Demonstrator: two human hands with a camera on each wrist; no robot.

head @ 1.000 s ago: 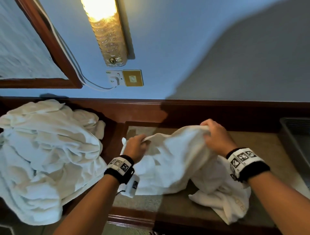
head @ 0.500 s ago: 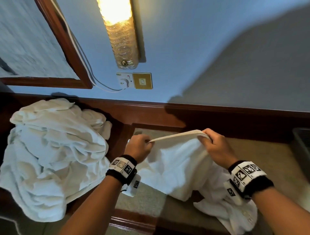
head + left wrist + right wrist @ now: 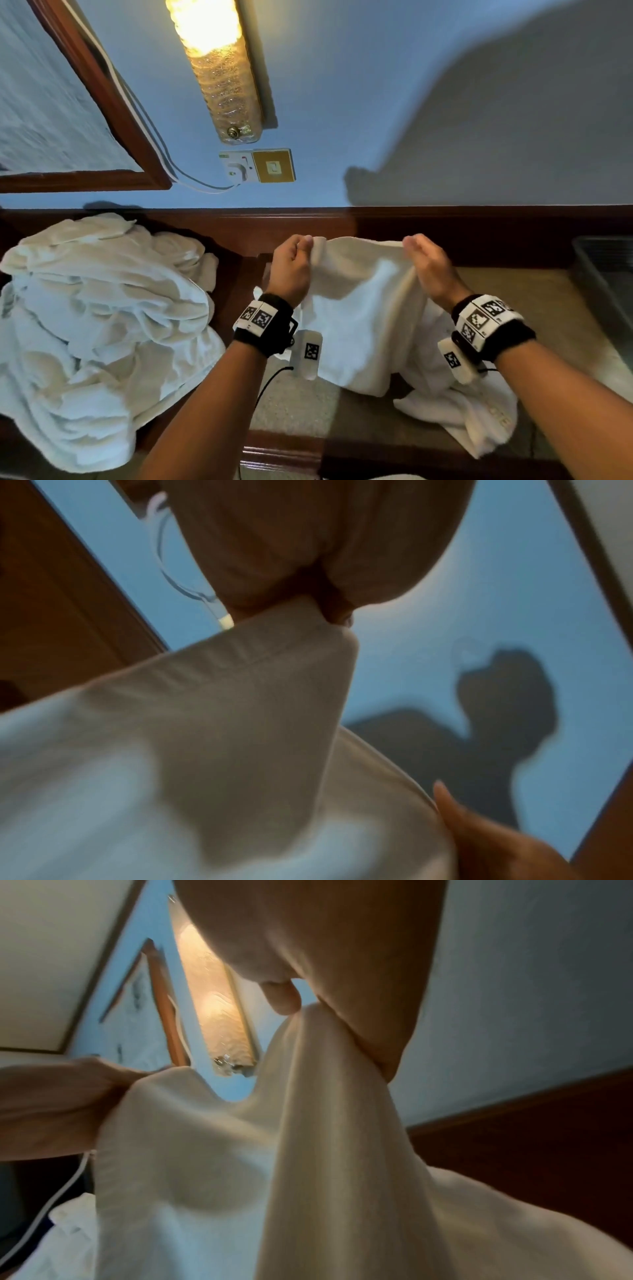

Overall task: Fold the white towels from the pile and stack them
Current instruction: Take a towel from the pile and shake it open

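Soft, limp white towel hangs over the surface, left hand grip pinching one top corner, right hand pinching the top edge; light, floppy, likely best held at corners; pile sits left.

A dark wooden counter runs along the wall, with a beige stone-look top set into it on the right. On the lower wooden part at the left sits the big rumpled pile of white towels, spilling over the front edge. On the beige top, the lifted towel's lower end lies bunched near the front. A dark grey tray sits at the far right.
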